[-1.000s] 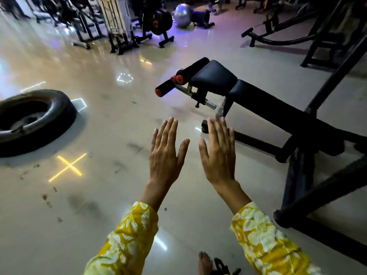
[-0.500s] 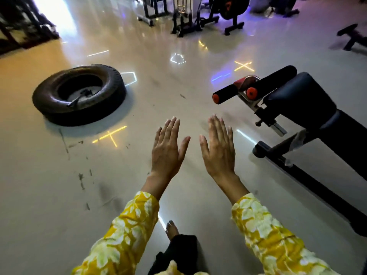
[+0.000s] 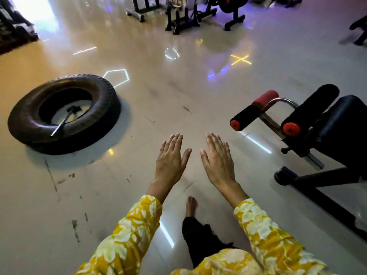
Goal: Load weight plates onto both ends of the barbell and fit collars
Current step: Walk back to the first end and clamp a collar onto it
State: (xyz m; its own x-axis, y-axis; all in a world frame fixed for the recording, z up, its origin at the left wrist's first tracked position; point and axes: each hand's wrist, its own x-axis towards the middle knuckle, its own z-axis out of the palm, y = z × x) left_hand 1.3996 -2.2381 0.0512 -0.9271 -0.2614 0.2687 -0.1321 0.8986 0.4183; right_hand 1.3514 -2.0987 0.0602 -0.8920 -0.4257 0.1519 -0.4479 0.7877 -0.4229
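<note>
My left hand (image 3: 171,160) and my right hand (image 3: 218,159) are held out flat side by side over the glossy floor, palms down, fingers straight, holding nothing. Both arms wear yellow flowered sleeves. No barbell, weight plate or collar shows clearly in this view. Dark machines at the far top centre (image 3: 228,8) may carry plates, but they are too small and dim to tell.
A big black tyre (image 3: 65,114) lies on the floor at left with a sledgehammer (image 3: 65,120) resting inside it. A black padded bench (image 3: 329,128) with red-capped foam rollers stands at right. My bare foot (image 3: 191,205) is on the floor below my hands.
The view has swung left: the tyre has come further into frame toward the centre and the bench has slid to the right edge. My hands stay flat and empty.
</note>
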